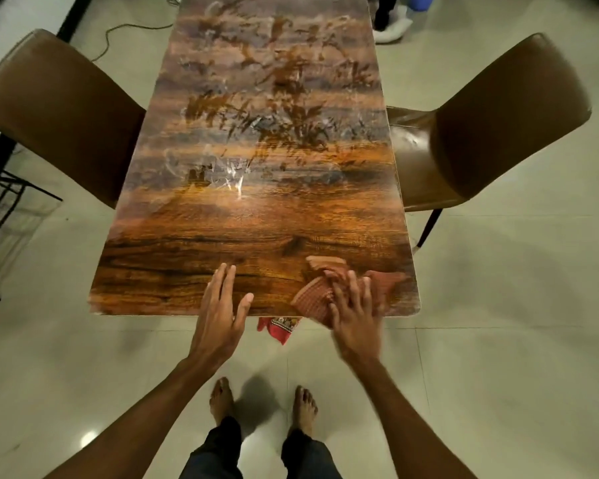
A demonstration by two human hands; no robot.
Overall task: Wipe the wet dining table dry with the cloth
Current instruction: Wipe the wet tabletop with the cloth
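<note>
The wood-grain dining table (194,257) stretches away from me, with wet smears and streaks across its middle and far half. A reddish-brown checked cloth (313,295) lies crumpled at the near right edge, part of it hanging over the edge. My right hand (355,314) lies flat on the cloth with fingers spread and straight; it is motion-blurred. My left hand (222,307) hovers over or rests at the near edge to the left of the cloth, fingers straight, holding nothing.
A brown chair (59,108) stands at the table's left side and another brown chair (498,122) at its right. A black wire rack (4,209) stands at far left. Another person's feet (391,29) show beyond the far right corner. My bare feet stand on the tiled floor.
</note>
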